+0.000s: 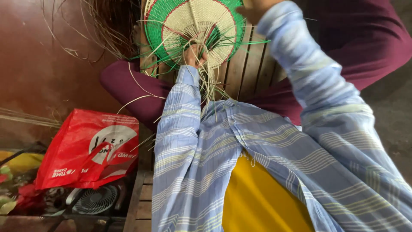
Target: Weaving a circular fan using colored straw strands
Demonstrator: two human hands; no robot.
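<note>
Fingers of the left hand (194, 55) curl shut around loose straw strands (209, 81) at the fan's (193, 25) 6 o'clock edge. Right hand (251, 10), at 2 o'clock, touches the rim; its grip is unclear.

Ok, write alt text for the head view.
A left hand grips loose straw strands at the base of a round green-and-cream woven fan; the right hand holds its upper edge. A red plastic bag lies lower left.

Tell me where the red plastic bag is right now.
In the head view the red plastic bag lies low on the person's left side, beside the striped blue sleeve and just above a small white fan.
</note>
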